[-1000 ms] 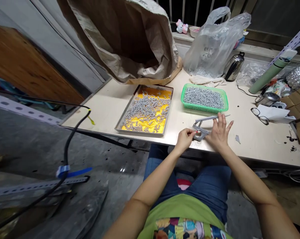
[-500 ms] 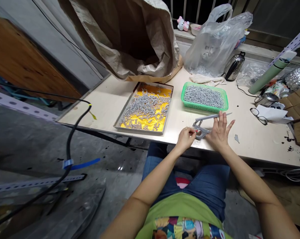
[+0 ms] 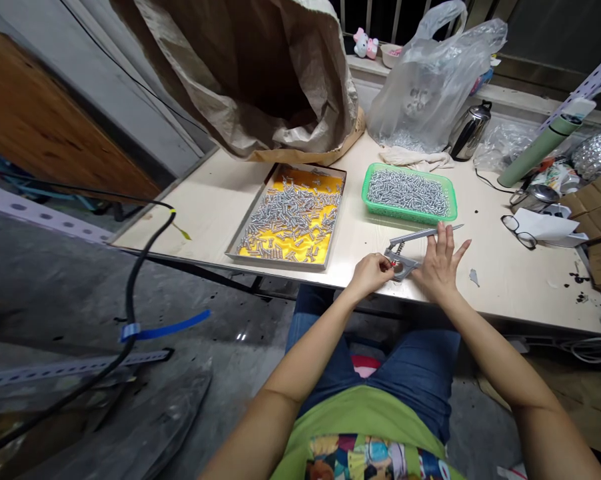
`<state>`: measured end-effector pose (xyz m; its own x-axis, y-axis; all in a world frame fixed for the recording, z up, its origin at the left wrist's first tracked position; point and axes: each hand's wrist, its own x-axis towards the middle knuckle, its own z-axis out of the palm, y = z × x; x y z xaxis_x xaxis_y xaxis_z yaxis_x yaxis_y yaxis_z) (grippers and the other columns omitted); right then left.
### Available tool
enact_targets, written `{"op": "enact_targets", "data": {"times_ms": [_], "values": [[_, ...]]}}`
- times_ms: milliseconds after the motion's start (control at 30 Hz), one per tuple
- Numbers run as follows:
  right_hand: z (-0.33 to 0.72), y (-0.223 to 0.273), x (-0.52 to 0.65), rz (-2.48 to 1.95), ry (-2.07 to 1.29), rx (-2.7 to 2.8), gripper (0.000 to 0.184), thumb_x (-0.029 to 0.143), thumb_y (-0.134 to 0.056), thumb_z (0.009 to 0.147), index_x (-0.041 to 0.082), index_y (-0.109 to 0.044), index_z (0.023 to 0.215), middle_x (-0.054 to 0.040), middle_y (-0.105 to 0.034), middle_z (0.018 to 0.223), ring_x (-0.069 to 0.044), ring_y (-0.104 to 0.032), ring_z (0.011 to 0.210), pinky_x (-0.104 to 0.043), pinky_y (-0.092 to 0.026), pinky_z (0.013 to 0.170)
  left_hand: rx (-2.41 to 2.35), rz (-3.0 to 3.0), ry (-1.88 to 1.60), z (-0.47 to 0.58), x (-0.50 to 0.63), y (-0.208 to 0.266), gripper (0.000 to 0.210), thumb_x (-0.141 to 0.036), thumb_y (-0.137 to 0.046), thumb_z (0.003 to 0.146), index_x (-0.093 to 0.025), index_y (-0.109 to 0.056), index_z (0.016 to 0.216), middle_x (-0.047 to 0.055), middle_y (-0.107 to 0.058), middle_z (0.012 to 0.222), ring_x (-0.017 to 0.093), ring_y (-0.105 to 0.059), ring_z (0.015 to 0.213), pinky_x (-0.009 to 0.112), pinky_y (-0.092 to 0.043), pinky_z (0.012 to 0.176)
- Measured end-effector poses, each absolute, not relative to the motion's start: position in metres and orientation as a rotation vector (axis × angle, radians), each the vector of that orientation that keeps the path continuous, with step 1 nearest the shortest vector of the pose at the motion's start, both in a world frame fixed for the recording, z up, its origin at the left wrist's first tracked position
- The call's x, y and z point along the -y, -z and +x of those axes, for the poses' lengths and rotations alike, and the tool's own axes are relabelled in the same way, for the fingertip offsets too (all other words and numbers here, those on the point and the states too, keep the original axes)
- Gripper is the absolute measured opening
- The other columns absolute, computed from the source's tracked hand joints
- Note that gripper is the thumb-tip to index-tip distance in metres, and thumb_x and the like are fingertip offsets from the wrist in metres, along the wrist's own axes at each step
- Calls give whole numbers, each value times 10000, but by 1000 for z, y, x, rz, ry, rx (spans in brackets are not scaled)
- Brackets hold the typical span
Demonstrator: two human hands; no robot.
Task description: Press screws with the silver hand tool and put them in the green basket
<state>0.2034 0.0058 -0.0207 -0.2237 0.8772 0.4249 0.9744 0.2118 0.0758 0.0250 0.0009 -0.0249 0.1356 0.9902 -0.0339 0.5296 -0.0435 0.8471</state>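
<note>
Close to the table's front edge lies a grey metal lever tool (image 3: 404, 267) with a spring and a long handle. My left hand (image 3: 371, 275) pinches a tiny part with a red tip (image 3: 393, 265) at the tool's left end; the rest of the part is hidden by my fingers. My right hand (image 3: 439, 268) lies over the handle with its fingers stretched out and the thumb apart. Behind the tool stands a green plastic basket (image 3: 410, 217) full of small silver metal pieces. Left of it is a shallow metal tray (image 3: 280, 264) with loose screws on a yellow lining.
A large brown paper sack (image 3: 340, 150) gapes behind the tray. At the back are a plastic bag (image 3: 415, 93), a steel kettle (image 3: 470, 133) and a green flask (image 3: 540, 152). Eyeglasses (image 3: 519, 232) and cardboard boxes (image 3: 600, 213) lie right. A black cable (image 3: 140, 280) hangs left.
The view has shifted very slightly. My hands stay at the lever tool in nearly the same pose, and the tray and basket look the same.
</note>
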Motion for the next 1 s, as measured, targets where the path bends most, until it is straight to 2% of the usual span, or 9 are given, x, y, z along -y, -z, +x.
{"op": "enact_targets", "data": {"times_ms": [267,667,767,833,900,1000], "values": [[200,21,-7,-1728,502,2187,641,445,-444,833,70,-352,1345,-261,-258,1508,-350,-84,1449,-717,27,1087,-1434,1654,-882,24,2,31,53,-148,-665,681,-168,-653,633,21,-684,720,145,-628,707,254,-492,699],[202,18,-7,-1690,547,2166,539,459,-436,858,84,-478,1244,-246,-423,1400,-367,-269,1376,-711,-64,1090,-1474,1606,-879,26,1,31,55,-170,-670,666,-168,-636,623,24,-677,723,148,-618,692,261,-484,677],[203,17,-8,-1684,543,2162,467,473,-463,845,115,-559,1129,-213,-515,1293,-364,-381,1275,-666,-139,1092,-1464,1580,-903,26,1,31,84,-186,-675,682,-171,-616,623,19,-661,715,145,-609,692,262,-483,688],[204,15,-10,-1693,524,2171,436,496,-480,830,133,-593,1042,-189,-581,1162,-335,-473,1127,-585,-276,1046,-1469,1554,-952,26,1,28,92,-232,-677,709,-172,-617,672,18,-648,723,144,-600,695,265,-485,697],[207,13,-13,-1733,490,2183,465,523,-489,813,125,-593,1031,-171,-612,1016,-304,-505,974,-479,-394,909,-1499,1536,-1043,26,3,24,119,-279,-664,741,-170,-627,771,33,-648,771,151,-596,723,282,-490,732],[213,8,-18,-1803,481,2234,513,528,-499,788,94,-586,1049,-154,-610,869,-291,-497,863,-387,-398,742,-1510,1580,-1201,26,10,18,167,-302,-613,790,-174,-631,896,94,-658,922,197,-604,902,340,-476,870]]}}
